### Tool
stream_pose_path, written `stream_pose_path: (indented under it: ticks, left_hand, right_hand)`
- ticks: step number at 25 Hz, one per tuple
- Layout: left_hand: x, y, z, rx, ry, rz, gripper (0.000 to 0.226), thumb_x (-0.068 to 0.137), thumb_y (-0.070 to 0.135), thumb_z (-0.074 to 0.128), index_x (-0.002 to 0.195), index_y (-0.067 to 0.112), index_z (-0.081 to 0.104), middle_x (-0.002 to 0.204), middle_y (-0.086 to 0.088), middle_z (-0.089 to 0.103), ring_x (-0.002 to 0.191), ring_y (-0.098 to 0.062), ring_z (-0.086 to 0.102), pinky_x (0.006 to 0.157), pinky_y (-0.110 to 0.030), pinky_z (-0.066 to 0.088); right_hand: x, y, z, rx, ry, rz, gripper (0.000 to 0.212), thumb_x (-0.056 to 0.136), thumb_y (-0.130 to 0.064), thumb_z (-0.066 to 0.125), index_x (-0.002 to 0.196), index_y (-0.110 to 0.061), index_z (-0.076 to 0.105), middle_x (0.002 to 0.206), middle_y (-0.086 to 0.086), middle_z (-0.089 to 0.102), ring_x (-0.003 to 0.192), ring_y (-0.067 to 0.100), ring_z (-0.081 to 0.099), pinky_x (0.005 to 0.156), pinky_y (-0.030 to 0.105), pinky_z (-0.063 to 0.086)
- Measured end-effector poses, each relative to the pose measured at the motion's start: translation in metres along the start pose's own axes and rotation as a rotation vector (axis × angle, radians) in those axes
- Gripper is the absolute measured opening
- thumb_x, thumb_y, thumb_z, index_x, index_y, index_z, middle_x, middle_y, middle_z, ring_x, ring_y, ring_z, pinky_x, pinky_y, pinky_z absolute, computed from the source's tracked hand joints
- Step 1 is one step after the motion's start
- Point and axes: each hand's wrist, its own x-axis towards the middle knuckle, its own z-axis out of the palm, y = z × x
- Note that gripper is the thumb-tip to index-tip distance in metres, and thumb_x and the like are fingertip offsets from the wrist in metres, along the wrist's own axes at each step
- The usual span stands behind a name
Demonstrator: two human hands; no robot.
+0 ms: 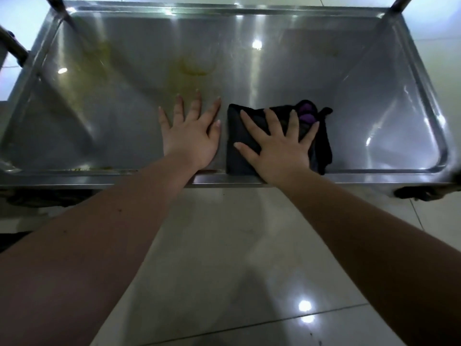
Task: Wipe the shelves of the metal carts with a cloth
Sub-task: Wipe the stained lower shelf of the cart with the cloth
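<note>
Upper left of the frame: a dark round bar (13, 47) slanting in from the edge, and just beside it an upright steel post (58, 6). Across the whole upper half: the shelf (374, 96), a shallow steel tray with a raised rim, shiny with lamp glare.

Left of centre on that steel: yellowish smears (192, 68). One faint streak toward the upper left, a stronger curved one near the middle, and a thin line of the same colour along the near rim at lower left.

Just below the middle smear: left hand (192, 132), laid flat on the bare steel, fingers straight and spread, holding nothing.

Just beside it to the right, apart by a narrow strip of steel: the cloth (235, 131), dark and folded. Lies on the shelf against the near rim, with a purple patch (306, 112) at its upper right corner. On top of it: right hand (282, 146), palm down, fingers straight and fanned, pressing rather than gripping.

Right third of the shelf: steel with bright reflections. Upper right corner: a second post (400, 3). Lower right, under the rim: a dark caster (419, 192). Lower half of the frame: bare forearms (87, 233) over glossy pale floor tiles (224, 245).
</note>
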Motion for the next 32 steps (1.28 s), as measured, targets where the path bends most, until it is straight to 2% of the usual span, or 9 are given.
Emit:
stream_pose_path:
  ticks: [3, 5, 7, 10, 12, 14, 18, 23, 32]
  left_hand:
    - [-0.002, 0.001, -0.003, -0.012, -0.008, -0.004, 0.052, 0.1, 0.054, 0.015, 0.151, 0.049, 0.01, 0.165, 0.005, 0.006, 0.15, -0.032, -0.001, 0.115, -0.062, -0.005]
    - [-0.003, 0.001, -0.004, -0.008, -0.018, -0.005, 0.052, 0.1, 0.053, 0.015, 0.151, 0.048, 0.011, 0.165, 0.005, 0.006, 0.15, -0.032, -0.001, 0.116, -0.062, -0.005]
    - [-0.002, 0.002, -0.006, -0.004, -0.041, -0.001, 0.052, 0.1, 0.053, 0.013, 0.152, 0.048, 0.008, 0.165, 0.005, 0.004, 0.15, -0.032, -0.003, 0.116, -0.062, -0.006]
    - [-0.001, 0.002, -0.009, 0.013, -0.1, -0.004, 0.052, 0.1, 0.053, 0.009, 0.152, 0.049, 0.003, 0.165, 0.005, -0.001, 0.15, -0.032, -0.007, 0.115, -0.061, -0.009]
    - [-0.002, 0.001, -0.01, 0.021, -0.111, -0.005, 0.052, 0.101, 0.053, 0.008, 0.152, 0.048, 0.0, 0.165, 0.004, -0.004, 0.15, -0.032, -0.009, 0.115, -0.061, -0.01]
    - [-0.005, 0.001, -0.011, 0.026, -0.096, -0.005, 0.052, 0.101, 0.052, 0.008, 0.152, 0.047, 0.001, 0.165, 0.004, -0.003, 0.15, -0.032, -0.008, 0.116, -0.061, -0.009]
    - [-0.008, -0.004, -0.01, 0.027, -0.064, -0.012, 0.053, 0.101, 0.052, 0.009, 0.153, 0.046, 0.001, 0.165, 0.004, -0.002, 0.15, -0.032, -0.005, 0.116, -0.061, -0.007]
    - [-0.008, -0.005, -0.003, 0.028, -0.003, -0.005, 0.053, 0.101, 0.052, 0.01, 0.153, 0.045, 0.002, 0.165, 0.003, 0.001, 0.15, -0.033, -0.002, 0.116, -0.061, -0.006]
    - [-0.008, -0.008, -0.001, 0.019, 0.048, -0.009, 0.053, 0.1, 0.053, 0.012, 0.153, 0.046, 0.005, 0.165, 0.004, 0.004, 0.15, -0.032, 0.002, 0.116, -0.061, -0.002]
  right_hand:
    - [0.0, 0.082, -0.003, -0.019, 0.043, 0.05, 0.065, 0.082, -0.081, 0.007, 0.142, -0.063, -0.009, 0.163, -0.013, 0.006, 0.149, 0.033, -0.003, 0.108, 0.072, -0.009]
    - [-0.007, 0.158, -0.007, 0.009, 0.015, 0.248, 0.066, 0.083, -0.082, 0.014, 0.143, -0.063, -0.003, 0.163, -0.014, 0.007, 0.149, 0.031, 0.0, 0.109, 0.071, -0.006]
    - [-0.019, 0.211, -0.015, 0.055, -0.071, 0.461, 0.072, 0.076, -0.088, 0.01, 0.142, -0.064, -0.004, 0.163, -0.014, 0.004, 0.149, 0.031, -0.003, 0.109, 0.071, -0.006]
    - [-0.019, 0.202, -0.018, 0.089, -0.112, 0.584, 0.073, 0.074, -0.088, 0.004, 0.141, -0.064, -0.009, 0.163, -0.012, -0.001, 0.148, 0.037, -0.007, 0.107, 0.073, -0.006]
    - [-0.01, 0.15, -0.012, 0.095, -0.076, 0.482, 0.067, 0.081, -0.083, 0.009, 0.142, -0.063, -0.009, 0.164, -0.01, -0.001, 0.147, 0.042, -0.008, 0.105, 0.075, -0.008]
    - [-0.006, 0.084, -0.004, 0.07, -0.052, 0.269, 0.064, 0.084, -0.08, 0.01, 0.142, -0.061, -0.01, 0.164, -0.007, -0.002, 0.146, 0.044, -0.01, 0.103, 0.075, -0.012]
    - [-0.008, 0.003, -0.001, -0.01, -0.021, -0.008, 0.066, 0.079, -0.079, -0.003, 0.14, -0.06, -0.02, 0.164, -0.005, -0.005, 0.144, 0.045, -0.016, 0.101, 0.073, -0.017]
    - [0.008, 0.011, 0.002, -0.013, 0.018, -0.018, 0.065, 0.078, -0.081, -0.005, 0.138, -0.062, -0.022, 0.164, -0.005, -0.002, 0.145, 0.045, -0.011, 0.103, 0.072, -0.017]
    - [0.149, 0.009, -0.021, 0.055, -0.026, 0.041, 0.064, 0.086, -0.08, 0.01, 0.143, -0.06, -0.01, 0.164, -0.007, -0.002, 0.146, 0.045, -0.009, 0.104, 0.074, -0.013]
